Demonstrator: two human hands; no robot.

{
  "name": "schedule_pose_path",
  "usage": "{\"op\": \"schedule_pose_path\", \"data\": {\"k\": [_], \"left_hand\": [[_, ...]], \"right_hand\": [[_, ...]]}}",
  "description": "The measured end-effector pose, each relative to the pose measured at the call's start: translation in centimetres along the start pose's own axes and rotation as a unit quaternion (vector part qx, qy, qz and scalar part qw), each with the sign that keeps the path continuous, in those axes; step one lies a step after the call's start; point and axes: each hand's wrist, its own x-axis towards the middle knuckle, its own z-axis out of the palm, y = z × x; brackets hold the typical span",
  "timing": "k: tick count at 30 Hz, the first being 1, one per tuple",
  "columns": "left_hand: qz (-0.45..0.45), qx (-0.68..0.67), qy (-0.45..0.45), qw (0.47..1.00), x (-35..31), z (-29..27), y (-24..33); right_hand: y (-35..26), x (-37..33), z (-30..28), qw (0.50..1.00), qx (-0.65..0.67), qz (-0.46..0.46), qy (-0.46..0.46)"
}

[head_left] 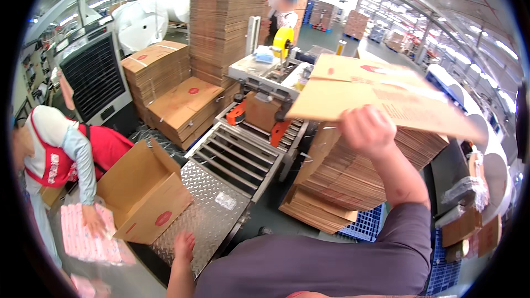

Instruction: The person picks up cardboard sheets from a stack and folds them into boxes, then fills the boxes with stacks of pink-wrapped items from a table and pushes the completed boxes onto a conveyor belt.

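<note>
My right hand [369, 131] is closed on the near edge of a flat, folded cardboard box [337, 96], raised and tilted above a stack of flat cardboard boxes [345, 182]. The far right end of the raised box is blurred. My left hand [184, 247] holds nothing, its fingers loosely apart, low beside a diamond-patterned metal plate [201, 204]. An opened cardboard box [152, 209] lies tilted on the left part of that plate, its mouth toward a co-worker. Next to it, the co-worker's hand [94, 221] rests on pink-and-white packs [72, 234].
Ahead, a roller conveyor [237, 157] leads to a box-taping machine [259, 72] with a yellow tape roll [283, 41]. Tall cardboard stacks [221, 27] stand behind it. Blue pallets [367, 223] lie at right, and a person [284, 16] stands beyond the machine.
</note>
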Motion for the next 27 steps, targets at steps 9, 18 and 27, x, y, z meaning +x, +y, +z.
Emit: {"op": "schedule_pose_path", "data": {"k": [9,18,27], "left_hand": [[0.475,0.575,0.186,0.64,-14.2,5.6,5.3],[0.51,0.65,0.284,0.486,-22.5,3.1,10.9],[0.459,0.73,0.307,0.403,-22.3,5.3,2.1]], "right_hand": [[-6.2,13.1,3.0,0.828,0.512,0.017,0.227],[-23.6,0.8,19.8,0.837,0.517,0.104,0.145],[-29.3,3.8,19.8,0.533,0.655,-0.323,-0.427]]}}
